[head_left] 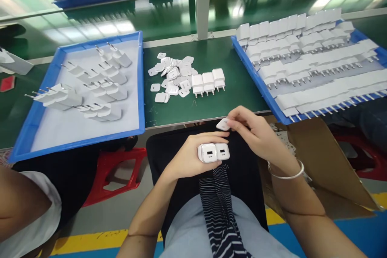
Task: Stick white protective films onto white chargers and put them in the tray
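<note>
Striped cloth (pixel 219 205) lies nearest, and over the lap (pixel 246 187) the left hand (pixel 188 156) curls around two side-by-side white chargers (pixel 214 152) while, just beyond, the right hand (pixel 252 131) pinches one small white cover (pixel 222 124) between thumb and finger, probably best held lightly, chargers kept steady.

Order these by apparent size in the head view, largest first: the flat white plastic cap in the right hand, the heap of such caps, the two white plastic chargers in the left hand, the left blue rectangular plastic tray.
1. Left blue tray
2. Heap of flat caps
3. Two white chargers
4. Held white cap
</note>
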`<state>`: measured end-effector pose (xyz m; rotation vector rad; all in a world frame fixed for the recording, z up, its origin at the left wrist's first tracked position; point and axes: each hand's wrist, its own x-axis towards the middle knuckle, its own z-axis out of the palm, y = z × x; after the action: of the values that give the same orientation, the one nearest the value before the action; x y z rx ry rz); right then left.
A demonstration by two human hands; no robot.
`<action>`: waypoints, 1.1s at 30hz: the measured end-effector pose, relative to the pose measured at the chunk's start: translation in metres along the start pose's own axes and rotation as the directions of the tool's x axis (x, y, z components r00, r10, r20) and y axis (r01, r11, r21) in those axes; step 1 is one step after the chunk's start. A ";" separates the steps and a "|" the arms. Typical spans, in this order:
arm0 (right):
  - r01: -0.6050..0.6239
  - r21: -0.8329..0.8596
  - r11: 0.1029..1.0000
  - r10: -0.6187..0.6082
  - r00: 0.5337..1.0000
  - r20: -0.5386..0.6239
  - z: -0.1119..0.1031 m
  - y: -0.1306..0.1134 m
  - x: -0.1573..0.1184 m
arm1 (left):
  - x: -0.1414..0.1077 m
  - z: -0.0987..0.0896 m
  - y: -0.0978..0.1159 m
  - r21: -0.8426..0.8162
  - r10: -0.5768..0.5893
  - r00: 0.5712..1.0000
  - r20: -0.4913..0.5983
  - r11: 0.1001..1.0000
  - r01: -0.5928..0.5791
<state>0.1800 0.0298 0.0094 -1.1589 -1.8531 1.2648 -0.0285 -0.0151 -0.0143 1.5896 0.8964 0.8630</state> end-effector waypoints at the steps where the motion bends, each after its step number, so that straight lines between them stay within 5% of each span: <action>1: -0.008 0.040 0.999 0.010 0.999 -0.051 0.000 0.000 -0.003 | 0.000 0.000 -0.001 -0.020 0.015 0.999 -0.032 1.000 -0.015; 5: -0.025 0.171 0.985 0.054 0.984 -0.168 -0.001 0.001 -0.016 | 0.001 0.003 -0.002 -0.069 0.013 0.980 -0.198 0.997 -0.028; 8: -0.037 0.231 0.972 0.067 0.990 -0.122 -0.002 -0.004 -0.022 | 0.001 0.006 0.000 -0.097 0.027 0.965 -0.262 0.994 -0.054; 21: -0.132 0.291 0.947 0.108 0.989 0.096 -0.012 -0.020 -0.008 | -0.001 0.016 0.006 -0.328 0.031 0.968 -0.249 0.938 -0.114; 33: -0.145 0.282 0.949 0.138 0.989 0.044 -0.007 -0.022 -0.009 | -0.001 0.017 0.009 -0.309 0.030 0.963 -0.267 0.944 -0.115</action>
<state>0.1832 0.0213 0.0321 -1.1369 -1.5615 1.5728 -0.0134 -0.0249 -0.0081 1.2496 0.8298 1.2260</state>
